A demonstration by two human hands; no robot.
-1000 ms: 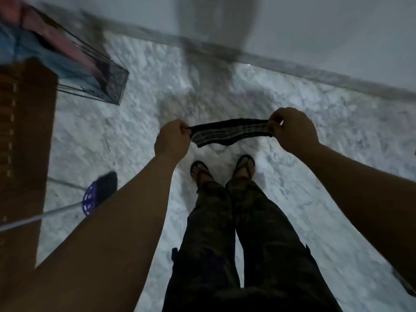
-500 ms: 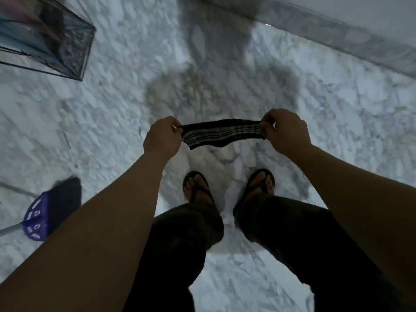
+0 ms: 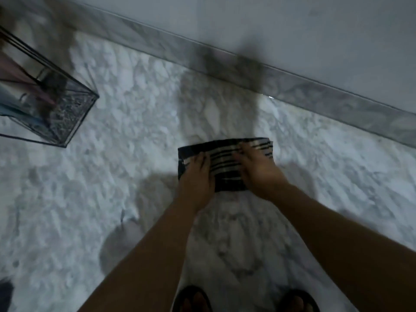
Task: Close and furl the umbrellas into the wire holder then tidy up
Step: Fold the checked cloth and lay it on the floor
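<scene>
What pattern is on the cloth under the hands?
Dark with pale stripes, cloth; head view.

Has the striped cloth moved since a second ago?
Yes. The striped cloth went down from mid-air onto the marble floor, ahead of the sandals, under both hands.

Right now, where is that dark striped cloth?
In the head view the dark striped cloth lies flat on the white marble floor, right of centre near the baseboard, with the left hand and right hand pressing on it.
</scene>
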